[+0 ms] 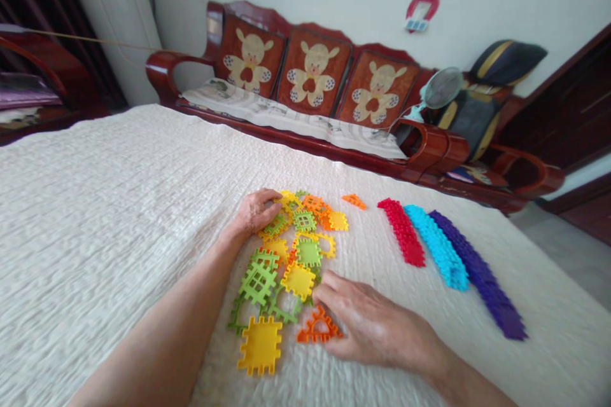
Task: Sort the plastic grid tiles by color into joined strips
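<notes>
A loose heap of flat interlocking plastic tiles [291, 248] in yellow, green and orange lies on a cream quilted bedspread [105, 203]. My left hand [254, 211] rests at the heap's far left edge, fingers curled onto a yellow tile [287, 199]. My right hand [370, 324] lies palm down at the heap's near right side, fingertips touching an orange triangular tile [317, 327] and close to a yellow square tile [298, 280]. A large yellow square tile [261, 344] lies nearest me.
To the right lie three sorted rows of tiles: red [401, 231], cyan [436, 246] and purple [480, 273]. A lone orange tile [354, 201] sits beyond the heap. A wooden sofa [305, 76] with bear cushions stands behind the bed, with a small fan [442, 88] on it.
</notes>
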### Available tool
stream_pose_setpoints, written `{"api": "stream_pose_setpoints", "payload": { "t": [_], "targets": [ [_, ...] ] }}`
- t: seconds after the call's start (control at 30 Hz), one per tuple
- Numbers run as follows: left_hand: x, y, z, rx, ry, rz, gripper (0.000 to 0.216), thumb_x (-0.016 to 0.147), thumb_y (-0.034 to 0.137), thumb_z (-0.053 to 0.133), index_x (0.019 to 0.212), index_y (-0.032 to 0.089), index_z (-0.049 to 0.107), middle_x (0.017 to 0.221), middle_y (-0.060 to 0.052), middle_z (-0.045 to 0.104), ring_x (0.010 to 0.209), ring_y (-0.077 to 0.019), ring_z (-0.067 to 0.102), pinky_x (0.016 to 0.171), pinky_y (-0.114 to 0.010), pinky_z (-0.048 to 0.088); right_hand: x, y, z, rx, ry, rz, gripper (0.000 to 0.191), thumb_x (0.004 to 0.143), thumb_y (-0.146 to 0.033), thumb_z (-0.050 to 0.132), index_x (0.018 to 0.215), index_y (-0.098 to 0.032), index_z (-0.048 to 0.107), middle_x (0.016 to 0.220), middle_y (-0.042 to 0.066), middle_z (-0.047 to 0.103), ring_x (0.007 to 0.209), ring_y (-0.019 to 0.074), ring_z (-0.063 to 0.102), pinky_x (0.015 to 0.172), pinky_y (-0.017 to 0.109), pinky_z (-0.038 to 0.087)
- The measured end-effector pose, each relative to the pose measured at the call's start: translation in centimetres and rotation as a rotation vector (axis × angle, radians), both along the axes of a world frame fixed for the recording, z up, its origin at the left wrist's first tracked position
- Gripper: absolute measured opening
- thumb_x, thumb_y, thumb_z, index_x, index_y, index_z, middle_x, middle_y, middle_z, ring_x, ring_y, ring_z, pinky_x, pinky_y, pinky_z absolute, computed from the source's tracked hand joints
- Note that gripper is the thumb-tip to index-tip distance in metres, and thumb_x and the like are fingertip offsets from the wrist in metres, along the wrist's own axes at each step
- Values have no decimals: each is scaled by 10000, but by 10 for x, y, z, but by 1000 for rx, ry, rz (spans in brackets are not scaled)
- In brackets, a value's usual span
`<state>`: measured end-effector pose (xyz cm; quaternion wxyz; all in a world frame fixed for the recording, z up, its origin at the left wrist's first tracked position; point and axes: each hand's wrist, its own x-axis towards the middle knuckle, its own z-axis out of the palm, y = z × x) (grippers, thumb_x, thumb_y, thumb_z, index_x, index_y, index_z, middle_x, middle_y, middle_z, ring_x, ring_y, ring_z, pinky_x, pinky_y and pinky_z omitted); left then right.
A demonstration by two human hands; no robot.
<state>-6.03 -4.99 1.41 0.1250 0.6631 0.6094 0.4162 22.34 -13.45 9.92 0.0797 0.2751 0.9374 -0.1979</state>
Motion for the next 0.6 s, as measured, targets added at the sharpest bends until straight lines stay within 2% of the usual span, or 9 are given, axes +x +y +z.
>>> {"api": "stream_pose_setpoints", "payload": {
  "t": [0.13,0.23,0.33,0.4,0.47,0.53,0.6],
  "targets": [
    [-1,1,-2,6,8,-8,329,826,402,485,990,216,701,1045,-62,712,969,-222,656,914,-360,502,2,-6,-5,37,30,11,410,737,-194,636,1130,-230,528,1176,78,592,1090,245,573,918,362,483],
    [0,1,0,8,3,-19,354,818,402,488,999,183,699,1062,-89,709,985,-238,654,929,-376,494,6,-9,-9,39,104,7,432,709,-126,592,1121,-245,542,1096,59,635,1005,228,606,852,331,493],
    [0,0,1,2,-3,-18,364,809,401,489,998,172,699,1052,-98,712,969,-243,658,924,-382,498,13,2,0,23,136,3,396,703,-112,577,1072,-254,569,989,37,654,904,210,624,791,316,488],
    [0,1,0,-4,-6,-8,352,802,405,495,990,192,702,1044,-84,716,953,-239,661,915,-377,504,18,24,8,57,160,-45,370,729,-124,567,1079,-244,575,984,42,653,883,201,625,784,319,482],
    [0,1,-1,-8,-9,1,339,794,410,505,983,211,704,1039,-72,721,946,-236,661,912,-373,507,19,61,9,168,234,-169,344,779,-167,559,1118,-225,566,1033,63,649,897,201,624,808,338,480],
    [0,2,-2,-1,-14,6,333,790,413,511,979,219,705,1044,-66,722,949,-237,660,918,-375,505,19,107,-1,304,330,-347,344,799,-221,578,1142,-214,556,1064,80,643,935,214,623,840,358,483],
    [0,2,-1,5,-27,14,332,790,418,508,970,222,708,1050,-65,722,955,-239,660,921,-377,504,17,153,-19,436,398,-522,359,795,-252,594,1151,-218,556,1116,93,634,1040,240,604,899,378,471]
  ]
}}
